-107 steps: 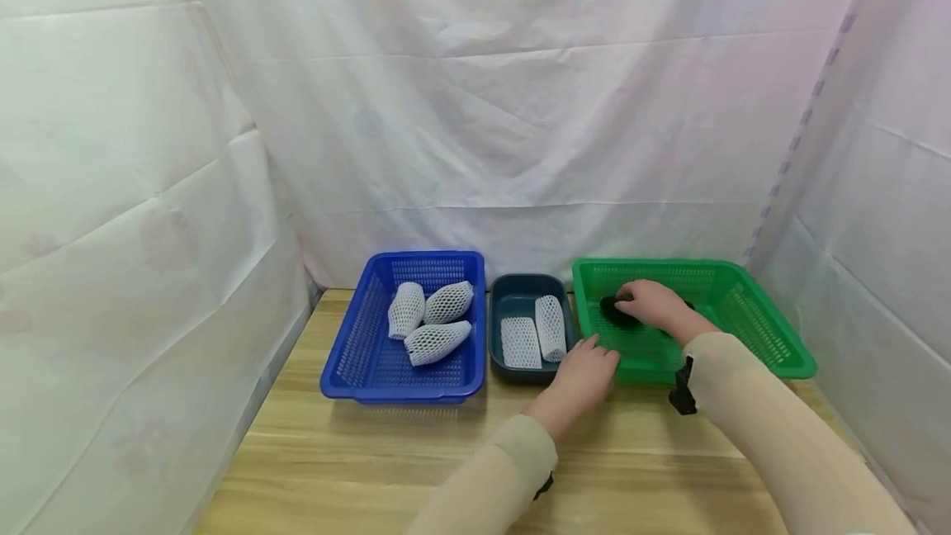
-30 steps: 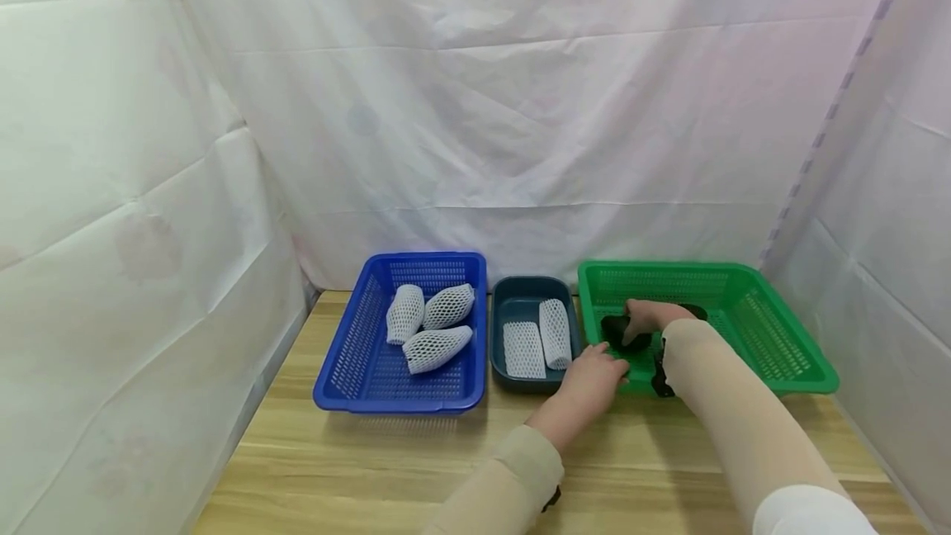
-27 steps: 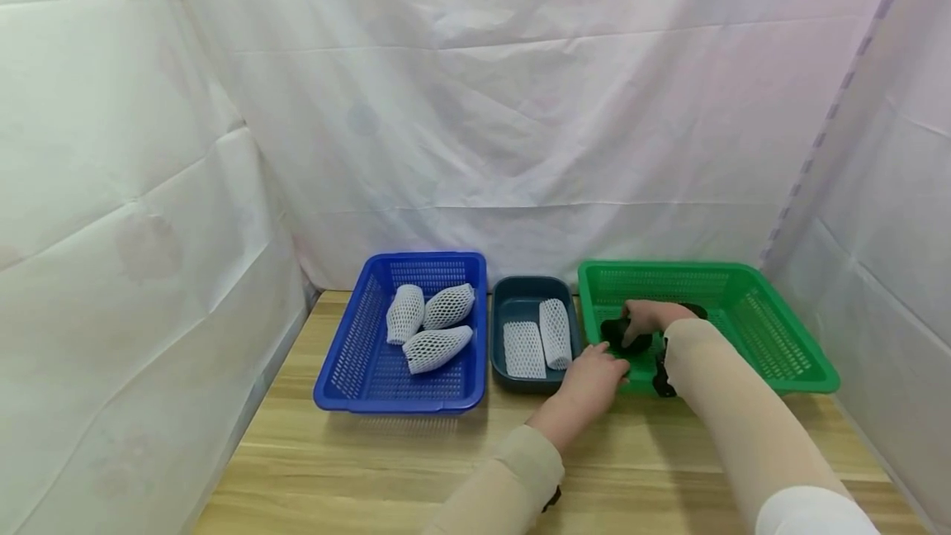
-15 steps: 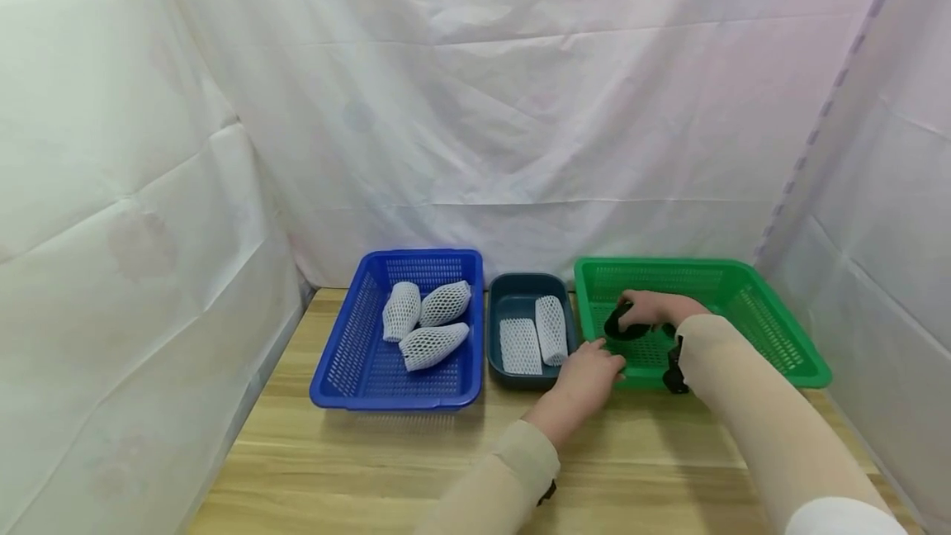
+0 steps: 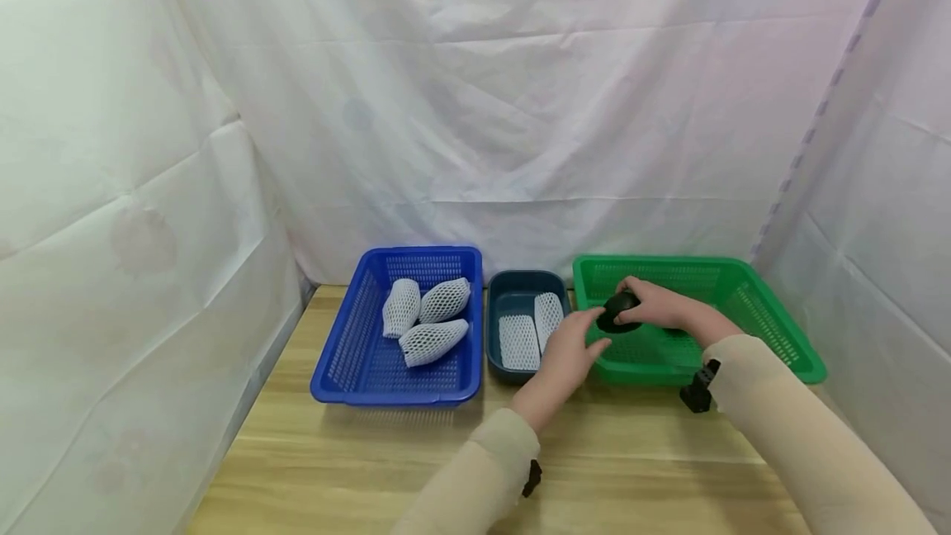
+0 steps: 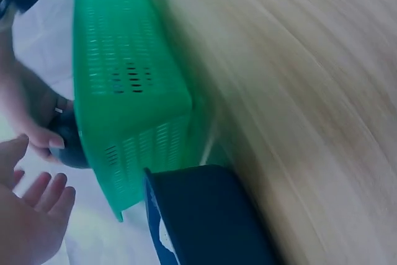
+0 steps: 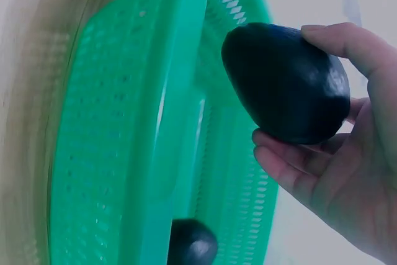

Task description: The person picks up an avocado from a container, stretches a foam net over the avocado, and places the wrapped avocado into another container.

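My right hand (image 5: 657, 305) holds a dark avocado (image 7: 285, 85) between thumb and fingers, just above the left part of the green basket (image 5: 654, 353). My left hand (image 5: 566, 349) reaches up beside it, over the gap between the basket and the dark teal tray (image 5: 513, 304). Its fingers are spread; the left wrist view shows them apart from the avocado. Deeper in the green basket lies another dark avocado (image 7: 193, 243), partly hidden by the basket wall. The tray carries white foam net sleeves, one flat (image 5: 518, 343) and one rounder (image 5: 548, 318), partly covered by my left hand.
On the left stands a blue basket (image 5: 371, 382) with 3 net-wrapped pieces (image 5: 433, 343) inside. All containers sit on a wooden table (image 5: 357, 469). White cloth (image 5: 475, 122) hangs behind and along both sides.
The right hand has lifted the avocado from the green basket's floor and tilted it toward the left hand. The left hand has left the basket's near rim and risen, fingers spreading.
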{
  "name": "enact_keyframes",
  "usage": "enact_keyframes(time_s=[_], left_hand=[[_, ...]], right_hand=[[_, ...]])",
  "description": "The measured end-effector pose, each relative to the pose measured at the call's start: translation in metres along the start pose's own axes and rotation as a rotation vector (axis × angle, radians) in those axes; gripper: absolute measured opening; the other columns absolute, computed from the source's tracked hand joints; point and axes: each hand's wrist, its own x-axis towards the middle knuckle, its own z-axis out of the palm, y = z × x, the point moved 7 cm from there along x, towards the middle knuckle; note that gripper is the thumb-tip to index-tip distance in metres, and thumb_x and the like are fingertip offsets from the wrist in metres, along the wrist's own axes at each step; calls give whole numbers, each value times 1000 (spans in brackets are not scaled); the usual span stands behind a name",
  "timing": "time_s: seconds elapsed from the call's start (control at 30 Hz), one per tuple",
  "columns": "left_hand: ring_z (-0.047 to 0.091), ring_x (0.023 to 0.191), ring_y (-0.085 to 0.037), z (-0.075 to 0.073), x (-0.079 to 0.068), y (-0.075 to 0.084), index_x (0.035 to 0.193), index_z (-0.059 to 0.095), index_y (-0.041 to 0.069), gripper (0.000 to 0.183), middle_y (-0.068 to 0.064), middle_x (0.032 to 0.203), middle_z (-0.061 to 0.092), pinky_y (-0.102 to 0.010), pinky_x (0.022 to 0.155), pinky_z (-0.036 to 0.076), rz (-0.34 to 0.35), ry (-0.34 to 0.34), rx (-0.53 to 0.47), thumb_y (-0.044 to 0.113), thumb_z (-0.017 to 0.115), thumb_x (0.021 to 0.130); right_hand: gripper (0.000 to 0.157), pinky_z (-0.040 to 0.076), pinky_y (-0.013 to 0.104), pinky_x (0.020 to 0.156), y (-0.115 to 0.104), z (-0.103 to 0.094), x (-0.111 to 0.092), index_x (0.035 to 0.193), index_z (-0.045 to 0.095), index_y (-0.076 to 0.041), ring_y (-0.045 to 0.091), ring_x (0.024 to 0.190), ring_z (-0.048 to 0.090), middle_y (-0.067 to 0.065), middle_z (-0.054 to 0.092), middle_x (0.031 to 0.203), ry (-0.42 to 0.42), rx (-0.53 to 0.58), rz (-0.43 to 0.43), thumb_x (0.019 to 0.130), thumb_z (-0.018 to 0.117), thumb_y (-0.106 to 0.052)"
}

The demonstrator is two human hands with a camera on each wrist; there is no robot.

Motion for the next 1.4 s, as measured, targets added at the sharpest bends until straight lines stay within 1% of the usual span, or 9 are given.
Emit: enact_keyframes(time_s=[0.1, 0.2, 0.4, 0.5, 0.6, 0.73, 0.97, 1.23, 1.4], left_hand=[[58, 111, -13, -9, 0, -13, 139, 54, 19, 50, 0, 130, 58, -25, 87, 50, -113, 47, -253, 23, 70, 92], [60, 109, -16, -12, -2, -23, 136, 56, 16, 47, -4, 128, 59, -27, 85, 51, -178, 68, -464, 17, 71, 91], [59, 112, -17, -12, -12, -38, 136, 56, 20, 45, 0, 124, 61, -33, 86, 52, -277, 55, -675, 23, 69, 92], [61, 110, -25, -13, -19, -43, 136, 56, 12, 43, -5, 122, 62, -38, 89, 52, -326, 45, -799, 26, 64, 96], [64, 105, -34, -11, -28, -47, 136, 53, 1, 44, -14, 118, 63, -42, 90, 52, -404, 33, -987, 25, 57, 100], [65, 103, -38, -8, -39, -52, 136, 48, -8, 45, -22, 116, 62, -45, 90, 51, -483, 23, -1190, 20, 53, 102], [64, 105, -38, -12, -50, -63, 134, 47, -12, 45, -27, 112, 64, -44, 92, 49, -535, 64, -1360, 17, 55, 101], [54, 119, -39, -21, -60, -68, 138, 41, -14, 47, -30, 133, 49, -41, 98, 45, -563, 137, -1497, 10, 56, 99], [60, 110, -30, -34, -64, -72, 135, 47, -13, 43, -27, 134, 51, -38, 95, 47, -506, 193, -1429, 6, 58, 97]], right_hand=[[50, 49, 45, 77, -12, -2, -8, 129, 44, -1, 29, 99, 56, 20, 51, 121, 39, -6, -48, 93, 66, -28], [51, 49, 45, 77, -26, -3, -16, 130, 45, -1, 30, 101, 55, 20, 50, 123, 73, -19, -87, 93, 67, -28], [58, 49, 45, 78, -54, 2, -29, 134, 45, -2, 29, 103, 55, 18, 50, 126, 103, -38, -153, 92, 68, -35], [60, 49, 45, 80, -63, 7, -34, 136, 45, -4, 28, 105, 56, 17, 51, 128, 117, -43, -177, 91, 68, -37], [62, 50, 45, 82, -71, 13, -37, 137, 46, -5, 28, 107, 56, 14, 52, 130, 127, -39, -197, 90, 70, -37], [62, 51, 45, 83, -82, 23, -40, 136, 47, -6, 28, 110, 56, 13, 53, 130, 136, -24, -240, 89, 72, -37], [61, 50, 46, 84, -92, 38, -45, 135, 49, -9, 28, 112, 56, 11, 53, 130, 208, 5, -287, 85, 76, -33], [64, 48, 51, 89, -107, 49, -56, 135, 50, -9, 29, 118, 53, 10, 52, 133, 316, -32, -440, 81, 81, -23], [59, 48, 53, 91, -102, 53, -61, 143, 44, -13, 29, 116, 55, 10, 51, 135, 327, 87, -327, 94, 65, -37]])
